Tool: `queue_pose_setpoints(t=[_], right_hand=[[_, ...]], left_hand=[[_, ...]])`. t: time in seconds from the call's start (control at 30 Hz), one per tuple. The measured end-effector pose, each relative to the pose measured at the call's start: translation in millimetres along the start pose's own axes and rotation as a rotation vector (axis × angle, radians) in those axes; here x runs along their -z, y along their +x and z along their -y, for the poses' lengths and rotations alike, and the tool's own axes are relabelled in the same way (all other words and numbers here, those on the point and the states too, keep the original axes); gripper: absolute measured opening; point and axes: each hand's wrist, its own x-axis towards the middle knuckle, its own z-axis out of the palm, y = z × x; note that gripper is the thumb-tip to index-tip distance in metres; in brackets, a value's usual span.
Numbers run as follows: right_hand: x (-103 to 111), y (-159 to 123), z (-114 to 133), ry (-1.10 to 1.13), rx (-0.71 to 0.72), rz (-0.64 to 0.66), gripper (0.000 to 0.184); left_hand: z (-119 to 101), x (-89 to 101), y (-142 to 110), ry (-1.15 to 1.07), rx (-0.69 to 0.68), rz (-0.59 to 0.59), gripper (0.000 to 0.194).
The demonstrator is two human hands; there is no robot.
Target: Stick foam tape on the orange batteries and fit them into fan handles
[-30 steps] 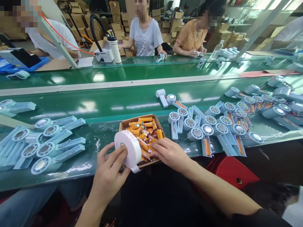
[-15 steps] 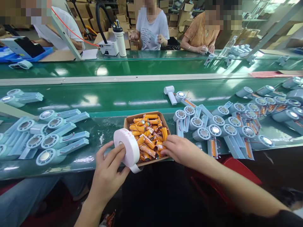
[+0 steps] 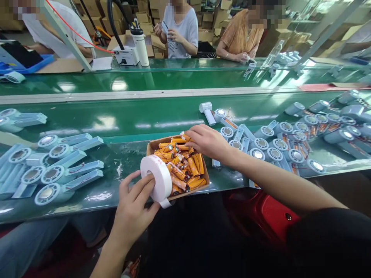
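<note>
My left hand point(image 3: 135, 199) is closed on a large roll of white tape point(image 3: 158, 179), fingers in its core and thumb under the rim. A loose tape end hangs at its bottom. The roll stands upright over the near left side of a cardboard box point(image 3: 207, 178) heaped with orange-wrapped cylindrical batteries point(image 3: 179, 170) with thin wires. My right hand point(image 3: 207, 142) reaches over the box's far right corner. Its fingers are pinched at an orange battery with a whitish end point(image 3: 184, 136); the fingers partly cover it.
Light-blue handheld fan housings point(image 3: 55, 175) lie piled on the left of the green bench, and more fan housings point(image 3: 274, 154) lie on the right, some with orange batteries inside. Across the belt point(image 3: 116, 116), co-workers sit handling parts. A red stool point(image 3: 275, 216) is below the bench's right edge.
My right hand has moved from the box's near right side up to its far right corner. The left hand still holds the tape roll. A co-worker opposite has lifted a part.
</note>
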Motion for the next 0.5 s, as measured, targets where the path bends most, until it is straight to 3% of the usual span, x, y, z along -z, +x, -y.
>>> queue_pose_setpoints(t=[0.1,0.2,0.33,0.5], right_hand=[[2.6,-7.5,-7.5,0.63,-0.17,-0.182,0.042],[9.5,-21.9,8.8,1.069,-0.255,-0.14,0.042],[24.8,-34.4,29.9,1.213,-0.254,-0.043,0.035],[32.1,-41.5,35.8,1.305,-0.287,0.078,0.05]], left_hand=[[-1.3,-1.0,0.7,-0.008,-0.001,0.009,0.03],[-3.0,2.0,4.7,0.009,-0.009,0.01,0.029],[-4.8,9.4,12.2,0.043,-0.05,0.028,0.029],[-7.2,13.8,15.5,0.076,-0.073,0.051,0.032]])
